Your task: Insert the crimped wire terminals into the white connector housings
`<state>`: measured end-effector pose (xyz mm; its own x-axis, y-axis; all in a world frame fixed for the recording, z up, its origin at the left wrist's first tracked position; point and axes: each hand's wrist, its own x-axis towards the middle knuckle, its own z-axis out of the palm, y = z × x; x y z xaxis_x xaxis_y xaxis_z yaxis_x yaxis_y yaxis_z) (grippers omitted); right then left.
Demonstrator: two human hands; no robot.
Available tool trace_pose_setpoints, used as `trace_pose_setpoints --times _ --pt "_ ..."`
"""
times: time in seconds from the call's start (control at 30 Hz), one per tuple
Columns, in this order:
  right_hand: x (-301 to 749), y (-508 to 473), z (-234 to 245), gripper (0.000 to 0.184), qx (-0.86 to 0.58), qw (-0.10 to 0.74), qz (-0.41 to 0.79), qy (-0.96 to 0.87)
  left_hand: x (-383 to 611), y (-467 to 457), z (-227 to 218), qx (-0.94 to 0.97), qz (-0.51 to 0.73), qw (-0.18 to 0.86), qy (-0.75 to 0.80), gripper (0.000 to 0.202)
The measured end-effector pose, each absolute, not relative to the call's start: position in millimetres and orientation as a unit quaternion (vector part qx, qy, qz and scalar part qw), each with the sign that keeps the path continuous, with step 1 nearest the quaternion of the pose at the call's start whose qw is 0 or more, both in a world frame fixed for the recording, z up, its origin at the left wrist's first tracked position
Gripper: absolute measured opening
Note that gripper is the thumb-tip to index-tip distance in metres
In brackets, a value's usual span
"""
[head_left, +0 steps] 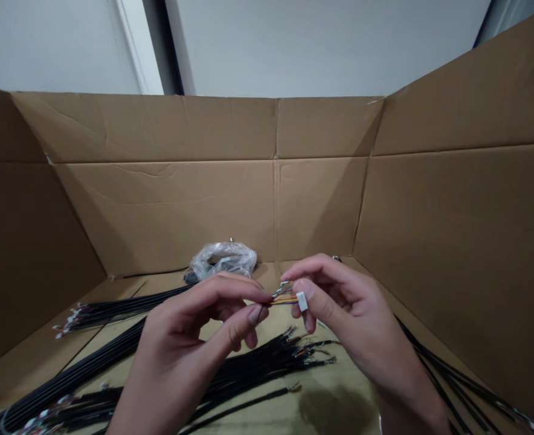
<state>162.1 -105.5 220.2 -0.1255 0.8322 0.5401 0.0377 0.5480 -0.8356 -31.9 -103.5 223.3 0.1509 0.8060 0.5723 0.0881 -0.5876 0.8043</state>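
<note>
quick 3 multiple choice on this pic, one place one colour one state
1. Where is the crumpled clear plastic bag?
A) at the foot of the far brown cardboard wall
B) on a shelf
C) in a hand

2. What colour is the small plastic connector in the right hand?
A) black
B) red
C) white

3. What is the left hand doing?
A) lying flat open
B) pinching thin coloured wires
C) gripping scissors

1 A: the bag sits against that wall.
2 C: it shows white by the thumb.
3 B: the fingers close on the wires.
</note>
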Motion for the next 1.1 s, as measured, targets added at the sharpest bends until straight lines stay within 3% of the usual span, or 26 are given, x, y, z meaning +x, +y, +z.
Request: trace_pose_setpoints --times 0.33,0.63,0.8,1.1 --pt "159 -98 232 0.027 -0.351 0.563 0.251 -0.705 -32 -100 222 0.696 0.554 0.318 0.329 0.013" --pt "164 -99 220 0.011 -0.325 0.583 0.331 -0.668 -34 -102 222 0.711 0.542 0.269 0.358 0.006" --pt "160 -100 219 0.014 -0.321 0.590 0.291 -0.682 -27 -102 218 0.713 0.555 0.226 0.364 0.007" --pt "163 -100 219 0.015 -0.290 0.585 0.287 -0.701 -27 -101 219 0.681 0.546 0.286 0.395 0.011"
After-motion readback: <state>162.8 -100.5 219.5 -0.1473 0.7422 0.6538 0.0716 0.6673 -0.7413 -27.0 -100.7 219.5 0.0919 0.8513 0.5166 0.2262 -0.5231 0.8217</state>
